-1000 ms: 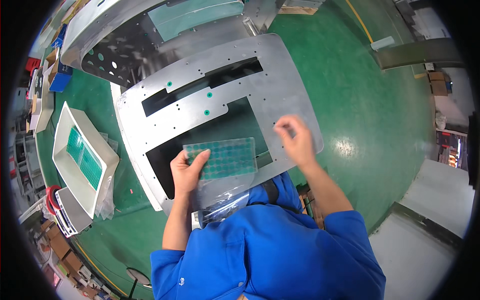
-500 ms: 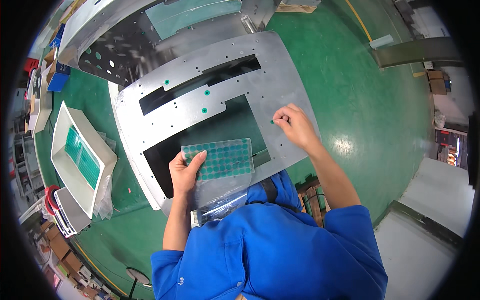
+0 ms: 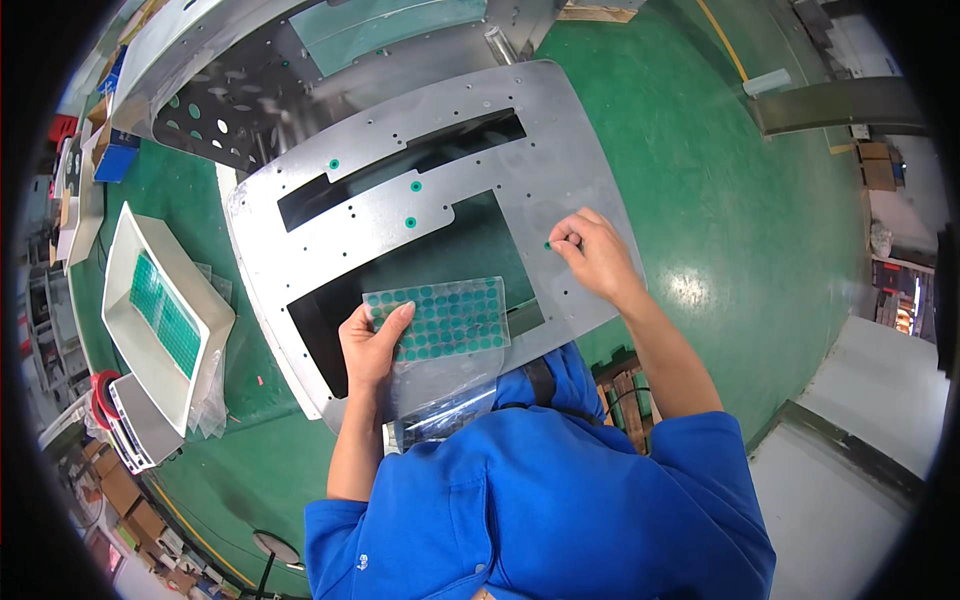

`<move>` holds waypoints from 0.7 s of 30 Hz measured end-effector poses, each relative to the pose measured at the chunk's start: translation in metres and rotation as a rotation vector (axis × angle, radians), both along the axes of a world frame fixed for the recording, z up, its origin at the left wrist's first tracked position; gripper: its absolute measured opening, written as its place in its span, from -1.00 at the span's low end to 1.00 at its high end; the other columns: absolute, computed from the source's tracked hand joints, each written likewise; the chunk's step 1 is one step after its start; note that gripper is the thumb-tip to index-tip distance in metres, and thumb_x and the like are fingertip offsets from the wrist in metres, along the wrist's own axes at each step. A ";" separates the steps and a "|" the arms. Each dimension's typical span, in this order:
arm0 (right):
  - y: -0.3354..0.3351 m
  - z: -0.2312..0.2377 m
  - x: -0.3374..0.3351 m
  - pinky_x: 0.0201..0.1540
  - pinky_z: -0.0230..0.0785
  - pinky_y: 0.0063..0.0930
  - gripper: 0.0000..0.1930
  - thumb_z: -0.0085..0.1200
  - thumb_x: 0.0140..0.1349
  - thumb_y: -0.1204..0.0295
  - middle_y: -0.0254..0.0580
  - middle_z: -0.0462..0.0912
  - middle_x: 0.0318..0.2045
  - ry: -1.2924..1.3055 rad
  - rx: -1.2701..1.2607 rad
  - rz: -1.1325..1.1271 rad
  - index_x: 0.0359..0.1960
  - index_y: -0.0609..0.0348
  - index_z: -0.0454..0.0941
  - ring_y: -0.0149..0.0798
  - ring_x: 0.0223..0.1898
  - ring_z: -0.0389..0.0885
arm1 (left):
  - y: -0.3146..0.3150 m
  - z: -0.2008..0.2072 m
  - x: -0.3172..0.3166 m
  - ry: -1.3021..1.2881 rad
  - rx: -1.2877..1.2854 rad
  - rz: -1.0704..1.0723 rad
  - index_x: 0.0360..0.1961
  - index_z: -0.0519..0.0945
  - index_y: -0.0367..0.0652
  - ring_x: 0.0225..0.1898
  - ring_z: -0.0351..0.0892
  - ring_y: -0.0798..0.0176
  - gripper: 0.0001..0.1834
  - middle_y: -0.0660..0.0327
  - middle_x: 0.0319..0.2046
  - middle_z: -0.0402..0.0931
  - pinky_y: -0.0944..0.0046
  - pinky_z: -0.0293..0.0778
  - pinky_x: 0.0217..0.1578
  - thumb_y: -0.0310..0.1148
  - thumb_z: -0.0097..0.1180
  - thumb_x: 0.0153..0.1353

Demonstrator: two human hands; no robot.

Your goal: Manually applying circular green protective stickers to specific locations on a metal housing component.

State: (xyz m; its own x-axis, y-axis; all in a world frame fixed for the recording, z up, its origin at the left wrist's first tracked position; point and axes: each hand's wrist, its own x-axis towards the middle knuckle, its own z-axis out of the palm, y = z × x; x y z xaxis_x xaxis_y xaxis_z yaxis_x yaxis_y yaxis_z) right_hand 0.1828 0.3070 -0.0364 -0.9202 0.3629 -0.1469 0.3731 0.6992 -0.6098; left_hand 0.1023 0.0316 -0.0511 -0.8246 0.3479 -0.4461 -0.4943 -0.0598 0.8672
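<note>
My left hand (image 3: pixel 372 342) grips a clear sheet of round green stickers (image 3: pixel 452 318) by its left end, thumb on top. The sheet lies over the large cutout of a grey metal panel (image 3: pixel 550 190). At the panel's right side my right hand (image 3: pixel 592 252) is closed in a pinch, thumb against the fingers. A small green sticker (image 3: pixel 549 245) shows at its fingertips, against the panel face; whether it is fully stuck there I cannot tell. Several green rings, such as one green sticker (image 3: pixel 411 223), sit around holes on the panel's upper part.
A white bin (image 3: pixel 165 310) holding more green sticker sheets stands on the left, with clear plastic bags beneath it. Behind the panel rises a large metal housing (image 3: pixel 240 90). A blue box (image 3: pixel 118 153) is at the far left, and a wooden pallet (image 3: pixel 628 405) lies below my right arm.
Hardly anything differs. The panel appears shifted very slightly in view, and my right hand keeps its pinch at the same spot. The left hand has stayed still with the sheet.
</note>
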 end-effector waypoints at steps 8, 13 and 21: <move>-0.003 0.004 -0.002 -0.32 0.26 -0.40 -0.94 0.07 -0.07 0.48 -0.32 0.39 -0.51 -0.032 0.018 -0.025 -0.51 0.09 0.47 -0.29 -0.40 0.37 | 0.001 -0.001 -0.004 0.006 0.003 -0.001 -0.45 0.54 -0.29 -0.55 0.42 0.54 -0.89 0.29 -0.54 0.52 0.54 0.35 -0.50 -0.50 0.19 -0.03; -0.002 0.004 -0.002 -0.42 0.21 -0.51 -0.88 0.10 -0.09 0.49 -0.35 0.34 -0.58 0.016 -0.013 -0.046 -0.48 0.15 0.44 -0.37 -0.53 0.29 | -0.002 -0.001 -0.003 0.019 -0.040 0.024 -0.45 0.54 -0.28 -0.55 0.42 0.54 -0.88 0.28 -0.54 0.52 0.54 0.34 -0.51 -0.50 0.19 -0.04; 0.010 0.016 -0.021 -0.58 0.11 -0.58 -0.73 0.24 -0.20 0.42 -0.44 0.20 -0.69 -0.307 -0.066 -0.060 -0.45 0.13 0.42 -0.51 -0.64 0.13 | -0.006 0.027 0.012 0.054 -0.110 0.126 -0.47 0.55 -0.27 -0.57 0.41 0.53 -0.87 0.29 -0.56 0.52 0.54 0.33 -0.53 -0.48 0.22 -0.06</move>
